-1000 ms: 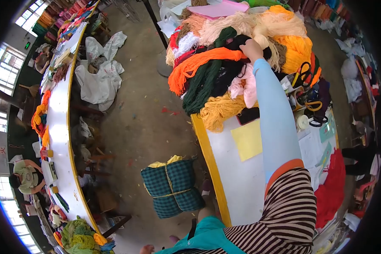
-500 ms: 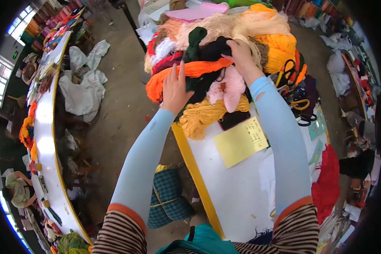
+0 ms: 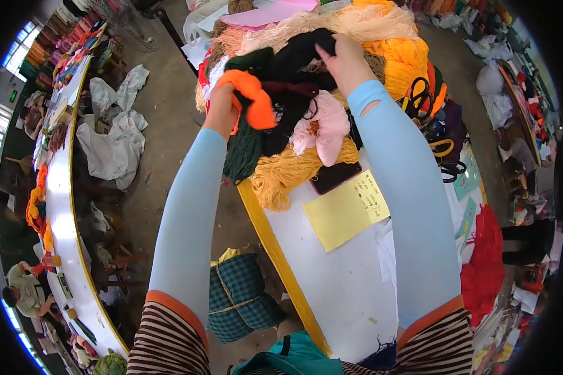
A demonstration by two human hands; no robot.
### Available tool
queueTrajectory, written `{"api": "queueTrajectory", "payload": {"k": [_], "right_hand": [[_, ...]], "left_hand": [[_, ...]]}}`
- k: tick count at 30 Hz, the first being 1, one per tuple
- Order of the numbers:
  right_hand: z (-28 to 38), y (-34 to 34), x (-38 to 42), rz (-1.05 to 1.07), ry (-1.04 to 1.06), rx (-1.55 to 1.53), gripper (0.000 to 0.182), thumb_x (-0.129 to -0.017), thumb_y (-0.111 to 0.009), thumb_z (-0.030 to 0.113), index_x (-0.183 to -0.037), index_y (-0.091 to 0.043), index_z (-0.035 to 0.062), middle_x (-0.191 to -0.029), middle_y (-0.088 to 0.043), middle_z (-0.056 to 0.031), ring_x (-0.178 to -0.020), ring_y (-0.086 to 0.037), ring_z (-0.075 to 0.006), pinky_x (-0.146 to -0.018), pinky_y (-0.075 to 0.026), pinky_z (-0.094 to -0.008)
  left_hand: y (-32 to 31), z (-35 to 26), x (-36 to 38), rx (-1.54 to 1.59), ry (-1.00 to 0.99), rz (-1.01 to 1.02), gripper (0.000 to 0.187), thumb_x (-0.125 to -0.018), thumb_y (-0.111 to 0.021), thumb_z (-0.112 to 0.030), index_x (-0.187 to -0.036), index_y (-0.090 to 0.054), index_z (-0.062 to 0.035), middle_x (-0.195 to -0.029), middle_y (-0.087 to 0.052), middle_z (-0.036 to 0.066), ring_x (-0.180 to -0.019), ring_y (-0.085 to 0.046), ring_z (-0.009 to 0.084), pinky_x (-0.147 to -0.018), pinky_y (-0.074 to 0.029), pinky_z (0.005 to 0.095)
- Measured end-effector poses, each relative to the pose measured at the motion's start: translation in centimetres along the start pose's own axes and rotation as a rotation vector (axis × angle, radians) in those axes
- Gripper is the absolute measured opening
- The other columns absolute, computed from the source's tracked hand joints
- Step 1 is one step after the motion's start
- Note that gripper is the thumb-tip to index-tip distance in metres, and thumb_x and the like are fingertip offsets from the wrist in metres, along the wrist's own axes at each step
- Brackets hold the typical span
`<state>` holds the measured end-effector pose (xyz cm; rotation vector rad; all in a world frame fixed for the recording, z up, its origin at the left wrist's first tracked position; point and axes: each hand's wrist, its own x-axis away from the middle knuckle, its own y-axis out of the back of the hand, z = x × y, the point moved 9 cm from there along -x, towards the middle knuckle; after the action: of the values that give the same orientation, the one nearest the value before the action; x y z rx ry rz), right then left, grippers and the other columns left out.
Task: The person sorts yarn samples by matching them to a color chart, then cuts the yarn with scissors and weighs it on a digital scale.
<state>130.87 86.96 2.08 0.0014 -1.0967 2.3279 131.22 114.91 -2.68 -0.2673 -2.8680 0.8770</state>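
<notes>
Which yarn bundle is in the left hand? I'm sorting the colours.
The bright orange skein: the left hand grips it at the pile's left side. The right hand holds black yarn instead; the mustard bundle lies untouched.

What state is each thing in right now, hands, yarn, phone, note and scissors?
Left hand: closed on orange yarn, lifted off the pile.
Right hand: gripping black yarn atop the pile.
Mustard yarn: hanging over the table edge.
Phone: flat, screen dark.
Yellow note: flat, written on.
Scissors: closed, on the pile's edge.
</notes>
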Motion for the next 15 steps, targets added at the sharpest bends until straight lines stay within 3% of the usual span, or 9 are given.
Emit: {"api": "queueTrajectory", "payload": {"k": [3, 4, 6, 8, 10, 11, 12, 14, 15], "right_hand": [[3.4, -1.2, 0.4, 0.095, 0.072, -0.207, 0.022, -0.088, -0.058, 0.006, -0.108, -0.056, -0.0019, -0.099, -0.061, -0.0173, -0.087, -0.064, -0.0298, -0.071, -0.061, -0.0427], [5.4, -1.3, 1.8, 0.124, 0.137, -0.145, 0.017, -0.085, -0.061, 0.007, -0.1, -0.059, -0.0006, -0.096, -0.062, -0.0153, -0.086, -0.064, -0.0275, -0.069, -0.06, -0.04], [10.1, 0.8, 4.5, -0.002, 0.332, -0.086, 0.014, -0.082, -0.063, 0.009, -0.094, -0.062, 0.0019, -0.094, -0.064, -0.0117, -0.085, -0.064, -0.0241, -0.066, -0.057, -0.0387], [16.2, 4.1, 7.9, -0.105, 0.589, -0.002, 0.014, -0.081, -0.062, 0.013, -0.093, -0.062, 0.0059, -0.093, -0.065, -0.006, -0.083, -0.064, -0.0209, -0.067, -0.053, -0.0355], [22.2, 6.6, 9.8, -0.045, 0.632, -0.18, 0.015, -0.084, -0.058, 0.01, -0.094, -0.064, 0.0015, -0.099, -0.068, -0.0102, -0.09, -0.066, -0.0243, -0.076, -0.054, -0.035], [25.7, 6.1, 12.9, -0.04, 0.801, -0.071, 0.018, -0.086, -0.056, 0.01, -0.098, -0.065, 0.0003, -0.1, -0.068, -0.0107, -0.091, -0.066, -0.0254, -0.081, -0.054, -0.0349], [29.1, 5.5, 14.8, -0.019, 0.907, 0.013, 0.021, -0.088, -0.055, 0.009, -0.104, -0.063, -0.0015, -0.104, -0.067, -0.0113, -0.094, -0.064, -0.0238, -0.083, -0.054, -0.0342], [35.7, 4.5, 18.8, 0.011, 1.127, 0.161, 0.028, -0.091, -0.054, 0.007, -0.116, -0.06, -0.0049, -0.113, -0.064, -0.0125, -0.099, -0.061, -0.0206, -0.088, -0.053, -0.033], [36.3, 1.9, 23.0, -0.014, 1.275, 0.128, 0.026, -0.092, -0.053, 0.007, -0.113, -0.062, -0.0055, -0.115, -0.064, -0.0129, -0.101, -0.061, -0.0211, -0.089, -0.053, -0.0324]], "left_hand": [[0.0, -2.0, -1.3, 0.086, -0.114, -0.062, 0.034, -0.087, -0.041, 0.004, -0.116, -0.057, 0.002, -0.106, -0.065, 0.014, -0.099, -0.064, 0.0272, -0.09, -0.053, 0.0405], [-0.3, -2.6, -1.8, 0.128, -0.171, -0.075, 0.034, -0.087, -0.041, 0.004, -0.117, -0.057, 0.0014, -0.106, -0.066, 0.014, -0.099, -0.064, 0.0262, -0.09, -0.053, 0.0402], [-0.2, -2.2, -3.0, 0.136, -0.183, -0.1, 0.031, -0.087, -0.047, 0.0, -0.116, -0.058, -0.0013, -0.106, -0.066, 0.013, -0.097, -0.064, 0.0248, -0.085, -0.053, 0.0396], [0.2, -0.8, -4.5, -0.489, -0.17, -0.229, 0.026, -0.087, -0.051, -0.005, -0.112, -0.058, -0.0025, -0.102, -0.065, 0.014, -0.093, -0.065, 0.0249, -0.08, -0.052, 0.0401], [-5.3, -0.2, -2.1, -1.332, -0.785, 0.003, 0.028, -0.085, -0.057, -0.01, -0.111, -0.053, -0.0021, -0.101, -0.064, 0.019, -0.09, -0.066, 0.0358, -0.076, -0.052, 0.0465], [-2.9, 6.4, -5.1, -1.745, -0.57, 0.125, 0.03, -0.087, -0.056, -0.015, -0.115, -0.053, -0.0056, -0.108, -0.063, 0.018, -0.095, -0.064, 0.0396, -0.078, -0.052, 0.0506], [-4.4, 7.3, -2.4, -1.923, -0.347, 0.197, 0.028, -0.09, -0.051, -0.019, -0.117, -0.054, -0.0101, -0.111, -0.062, 0.017, -0.099, -0.064, 0.0384, -0.079, -0.052, 0.0528], [-5.8, 7.8, -1.0, -1.985, -0.426, 0.174, 0.028, -0.092, -0.047, -0.018, -0.118, -0.054, -0.0137, -0.11, -0.062, 0.016, -0.101, -0.064, 0.0358, -0.075, -0.053, 0.0537], [-5.7, 7.7, -1.3, -1.978, -0.393, 0.173, 0.028, -0.091, -0.047, -0.016, -0.118, -0.054, -0.0133, -0.11, -0.062, 0.015, -0.1, -0.064, 0.0361, -0.076, -0.053, 0.0528]]}}
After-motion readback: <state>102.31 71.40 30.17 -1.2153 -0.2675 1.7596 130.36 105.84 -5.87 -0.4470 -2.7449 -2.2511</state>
